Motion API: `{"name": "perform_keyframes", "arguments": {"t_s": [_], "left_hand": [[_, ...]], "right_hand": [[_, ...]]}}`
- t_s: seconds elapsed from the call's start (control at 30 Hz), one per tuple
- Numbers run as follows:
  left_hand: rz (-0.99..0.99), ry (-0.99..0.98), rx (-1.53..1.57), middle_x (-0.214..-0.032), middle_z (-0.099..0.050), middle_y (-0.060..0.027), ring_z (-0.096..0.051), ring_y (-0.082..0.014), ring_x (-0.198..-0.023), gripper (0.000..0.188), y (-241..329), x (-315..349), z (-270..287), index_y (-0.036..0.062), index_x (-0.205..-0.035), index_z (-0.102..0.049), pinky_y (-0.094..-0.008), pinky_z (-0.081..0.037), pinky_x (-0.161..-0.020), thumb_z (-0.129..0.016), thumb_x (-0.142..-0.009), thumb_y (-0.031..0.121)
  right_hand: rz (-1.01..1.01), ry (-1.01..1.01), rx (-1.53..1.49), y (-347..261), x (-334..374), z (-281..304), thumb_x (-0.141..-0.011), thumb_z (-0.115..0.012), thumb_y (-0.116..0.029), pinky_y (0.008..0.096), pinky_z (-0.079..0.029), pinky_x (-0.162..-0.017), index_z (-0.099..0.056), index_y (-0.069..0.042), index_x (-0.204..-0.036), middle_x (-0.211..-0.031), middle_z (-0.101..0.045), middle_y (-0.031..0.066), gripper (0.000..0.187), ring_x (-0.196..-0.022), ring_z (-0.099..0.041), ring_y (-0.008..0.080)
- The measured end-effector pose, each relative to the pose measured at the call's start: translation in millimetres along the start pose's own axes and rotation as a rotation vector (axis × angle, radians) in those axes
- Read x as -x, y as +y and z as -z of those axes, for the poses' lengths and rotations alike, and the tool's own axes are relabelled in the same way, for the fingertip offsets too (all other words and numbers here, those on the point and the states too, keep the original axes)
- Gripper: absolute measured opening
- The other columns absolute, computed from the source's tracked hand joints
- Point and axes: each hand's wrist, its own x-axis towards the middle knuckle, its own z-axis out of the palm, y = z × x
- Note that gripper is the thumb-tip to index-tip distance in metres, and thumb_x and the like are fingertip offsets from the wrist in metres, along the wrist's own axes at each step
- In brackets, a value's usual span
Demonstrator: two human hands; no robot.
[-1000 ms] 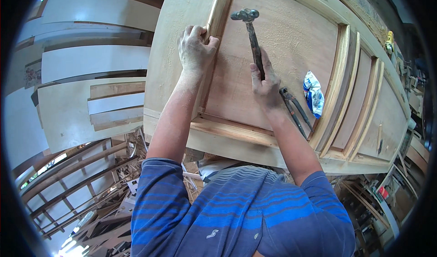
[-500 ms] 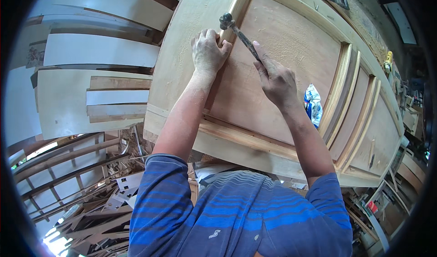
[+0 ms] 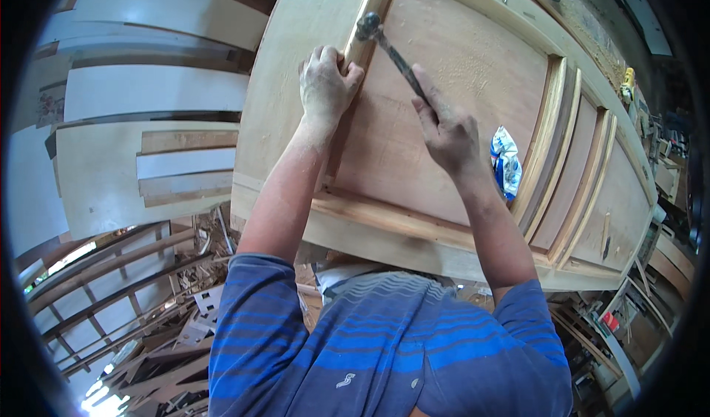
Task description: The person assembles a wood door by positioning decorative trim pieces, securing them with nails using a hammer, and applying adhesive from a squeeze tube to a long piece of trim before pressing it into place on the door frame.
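Observation:
A large pale wooden door (image 3: 270, 114) with recessed panels lies in front of me, fine sawdust on it. My left hand (image 3: 325, 84), dusty, rests at the left edge of the biggest panel with its fingers curled in and pressed against the moulding strip (image 3: 356, 47). Whatever its fingertips may pinch is hidden. In my right hand (image 3: 450, 129) is a hammer (image 3: 403, 68), gripped by its dark handle. The hammer's head, slightly blurred, hangs over the moulding, just beyond my left fingers and apart from them.
A blue and white plastic packet (image 3: 506, 163) stands on the panel right of my right forearm. A thin stick-like tool (image 3: 606, 236) lies on the far right panel. White boards (image 3: 155, 92) are stacked at left, above scrap wood (image 3: 185, 358). A yellow-handled tool (image 3: 628, 83) lies beyond the door.
The door and my left hand sit slightly further left in the picture. The hammer's head is now a little farther from my left fingers. Both grips look the same.

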Motion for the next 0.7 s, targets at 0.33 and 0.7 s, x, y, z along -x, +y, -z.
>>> {"name": "perform_keyframes", "arguments": {"t_s": [0.33, 0.7], "left_hand": [[-0.021, 0.030, -0.017, -0.099, -0.071, -0.0172, -0.069, -0.0381, -0.096, 0.026, 0, 3, 1, 0.0022, -0.095, -0.069, -0.0507, -0.054, -0.092, -0.079, -0.086, 0.024], [-0.027, 0.019, -0.017, -0.101, -0.071, -0.0167, -0.069, -0.0378, -0.096, 0.027, -2, 0, 0, 0.0018, -0.095, -0.069, -0.0497, -0.054, -0.092, -0.080, -0.086, 0.025]], "right_hand": [[-0.126, 0.042, -0.158, 27, 40, -27, -0.109, -0.070, -0.022, 0.0470, -0.054, -0.064, -0.055, -0.020, -0.164, -0.087, -0.073, 0.0215, 0.057, -0.069, -0.074, 0.0319], [-0.161, 0.086, -0.189, 35, 60, -40, -0.110, -0.068, -0.026, 0.0449, -0.059, -0.071, -0.056, -0.018, -0.163, -0.105, -0.079, 0.0241, 0.055, -0.079, -0.078, 0.0351]]}}
